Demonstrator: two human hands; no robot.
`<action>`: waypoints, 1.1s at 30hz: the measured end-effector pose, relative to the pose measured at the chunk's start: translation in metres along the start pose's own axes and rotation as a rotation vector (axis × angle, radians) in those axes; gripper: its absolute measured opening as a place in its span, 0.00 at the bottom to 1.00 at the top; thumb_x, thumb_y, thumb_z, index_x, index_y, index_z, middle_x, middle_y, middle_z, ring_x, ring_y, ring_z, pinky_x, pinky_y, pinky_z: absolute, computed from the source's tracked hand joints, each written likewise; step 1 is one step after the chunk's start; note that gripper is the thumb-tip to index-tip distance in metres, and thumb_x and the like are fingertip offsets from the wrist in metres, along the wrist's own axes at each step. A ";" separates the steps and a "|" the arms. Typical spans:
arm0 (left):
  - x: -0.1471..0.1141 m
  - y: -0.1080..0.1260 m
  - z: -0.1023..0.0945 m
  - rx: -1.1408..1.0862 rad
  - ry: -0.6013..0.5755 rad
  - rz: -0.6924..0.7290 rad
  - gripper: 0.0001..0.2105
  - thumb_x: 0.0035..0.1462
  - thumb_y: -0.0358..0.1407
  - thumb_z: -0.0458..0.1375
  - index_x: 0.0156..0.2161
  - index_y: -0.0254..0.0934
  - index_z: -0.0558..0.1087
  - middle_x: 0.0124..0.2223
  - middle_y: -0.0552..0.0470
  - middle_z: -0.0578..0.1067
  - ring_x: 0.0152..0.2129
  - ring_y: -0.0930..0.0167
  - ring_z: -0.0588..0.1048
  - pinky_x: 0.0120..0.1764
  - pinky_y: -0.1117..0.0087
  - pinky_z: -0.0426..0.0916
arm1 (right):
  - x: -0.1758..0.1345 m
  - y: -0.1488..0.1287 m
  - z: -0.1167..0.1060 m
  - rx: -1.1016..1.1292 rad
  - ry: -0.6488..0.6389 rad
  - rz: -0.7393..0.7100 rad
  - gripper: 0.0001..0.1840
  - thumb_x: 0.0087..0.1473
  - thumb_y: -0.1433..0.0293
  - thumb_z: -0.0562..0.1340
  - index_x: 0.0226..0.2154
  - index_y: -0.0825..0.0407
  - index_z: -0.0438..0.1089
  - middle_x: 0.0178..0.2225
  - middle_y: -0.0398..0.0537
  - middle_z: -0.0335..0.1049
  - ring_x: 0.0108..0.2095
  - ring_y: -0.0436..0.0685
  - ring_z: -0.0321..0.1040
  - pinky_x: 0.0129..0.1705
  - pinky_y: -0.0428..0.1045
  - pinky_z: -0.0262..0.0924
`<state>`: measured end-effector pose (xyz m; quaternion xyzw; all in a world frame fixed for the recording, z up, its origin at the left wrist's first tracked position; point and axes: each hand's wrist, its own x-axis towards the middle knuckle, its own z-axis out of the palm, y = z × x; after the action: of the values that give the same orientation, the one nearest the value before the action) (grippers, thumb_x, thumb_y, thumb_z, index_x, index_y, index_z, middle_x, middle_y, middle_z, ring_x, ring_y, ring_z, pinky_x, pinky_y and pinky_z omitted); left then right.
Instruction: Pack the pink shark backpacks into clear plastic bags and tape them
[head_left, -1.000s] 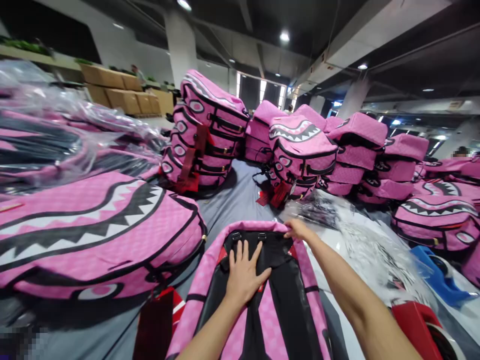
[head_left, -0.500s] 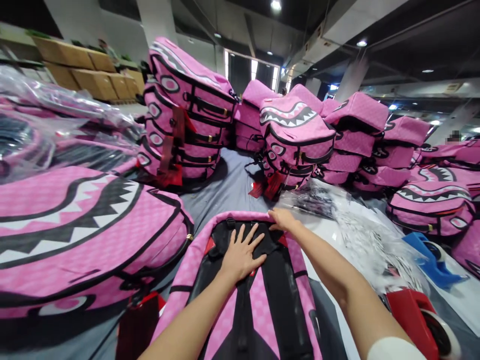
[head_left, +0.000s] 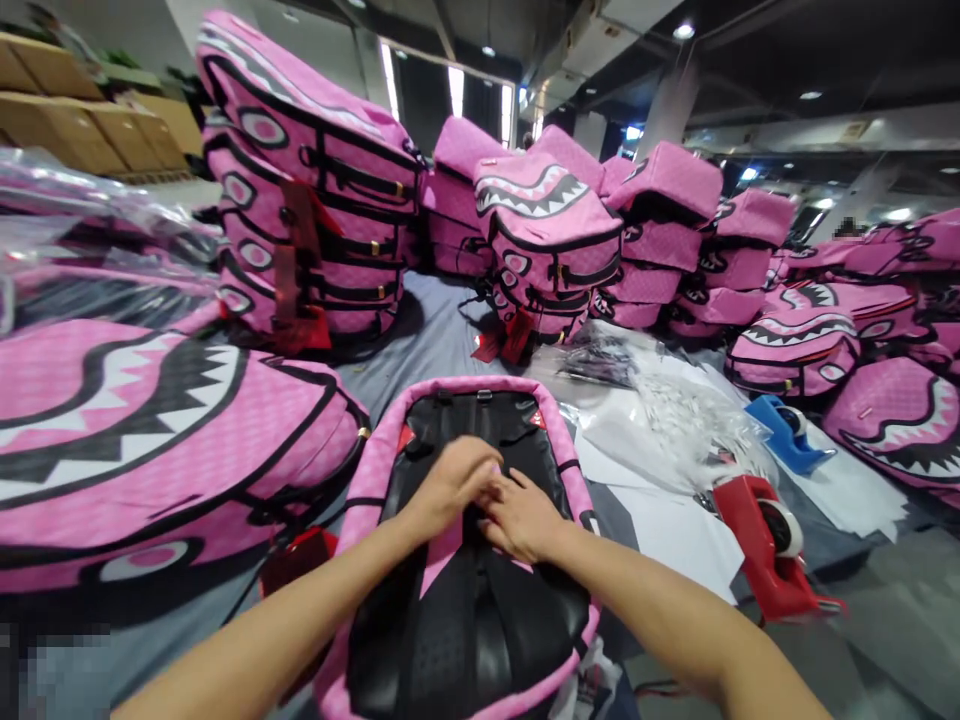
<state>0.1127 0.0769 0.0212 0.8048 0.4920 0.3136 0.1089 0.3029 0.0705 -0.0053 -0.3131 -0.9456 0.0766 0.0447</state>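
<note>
A pink checkered backpack (head_left: 570,455) lies in front of me with its black back panel (head_left: 525,590) and shoulder straps facing up. My left hand (head_left: 459,485) is bent over the straps near the middle, fingers curled inward and closed. Against its fingertips rests my right hand (head_left: 523,518), also closed with bent fingers. What the fingertips pinch is hidden between the two hands. Small red patches show near the upper corners of the back panel.
A large pink backpack with a shark-mouth print (head_left: 150,430) lies at left, a red tag (head_left: 300,560) beside it. Tall backpack stacks (head_left: 322,200) stand behind. At right are clear plastic bags (head_left: 667,410), white paper (head_left: 667,540), and red (head_left: 765,550) and blue (head_left: 787,430) tape dispensers.
Both hands have come off the backpack's top end and drawn together over the middle of the straps, their fingers now closed. My view has shifted right, with more of the backpack's lower part visible.
</note>
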 end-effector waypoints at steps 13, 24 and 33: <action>-0.087 0.026 0.057 0.096 -0.072 0.677 0.13 0.62 0.30 0.46 0.29 0.39 0.70 0.28 0.50 0.72 0.29 0.66 0.68 0.42 0.62 0.68 | -0.011 -0.009 -0.010 0.220 0.539 0.024 0.18 0.66 0.69 0.50 0.52 0.54 0.68 0.50 0.57 0.74 0.52 0.58 0.69 0.53 0.55 0.63; -0.074 0.017 0.040 0.449 0.050 -0.018 0.18 0.65 0.40 0.51 0.56 0.39 0.72 0.52 0.40 0.72 0.49 0.57 0.69 0.58 0.48 0.59 | -0.024 -0.043 0.006 0.011 -0.096 -0.831 0.10 0.57 0.62 0.63 0.29 0.49 0.66 0.26 0.40 0.71 0.29 0.51 0.67 0.28 0.49 0.56; -0.069 0.010 0.052 0.411 0.103 -0.208 0.28 0.61 0.49 0.56 0.65 0.53 0.64 0.69 0.43 0.61 0.66 0.40 0.50 0.60 0.35 0.51 | -0.025 -0.028 0.051 -0.034 0.112 -0.669 0.06 0.52 0.65 0.59 0.26 0.47 0.64 0.23 0.42 0.67 0.26 0.53 0.64 0.29 0.50 0.58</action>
<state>0.1298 0.0196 -0.0422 0.7381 0.6307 0.2344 -0.0509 0.2995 0.0273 -0.0516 0.0101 -0.9931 0.0246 0.1141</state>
